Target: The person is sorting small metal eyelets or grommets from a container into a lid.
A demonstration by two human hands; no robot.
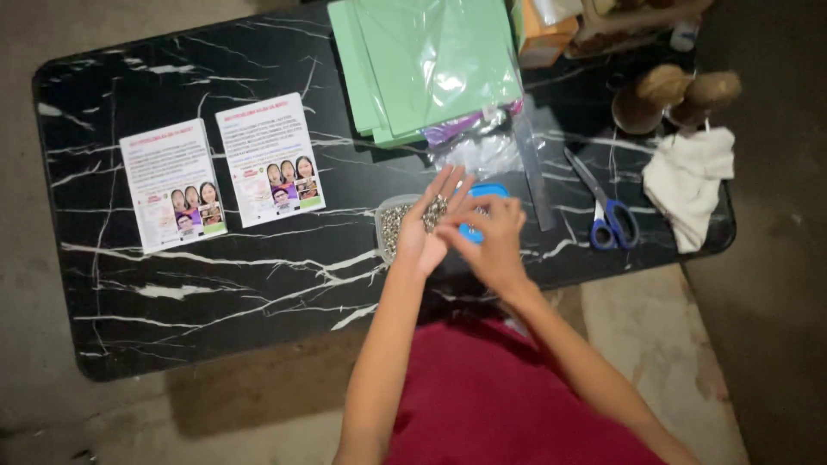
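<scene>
Left hand (431,226) spread flat, palm up, cupping beads (434,212) over tub (387,226). Right hand (493,239) pinching at pile (which bead unclear). Beads likely light, hard, prone to rolling: take by fingertip pinch, keep palm level.

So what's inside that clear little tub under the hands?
The clear tub holds small grey-silver pieces; some lie in the left hand. Both hands, including the right hand, cover its right part and most of a blue lid.
</scene>
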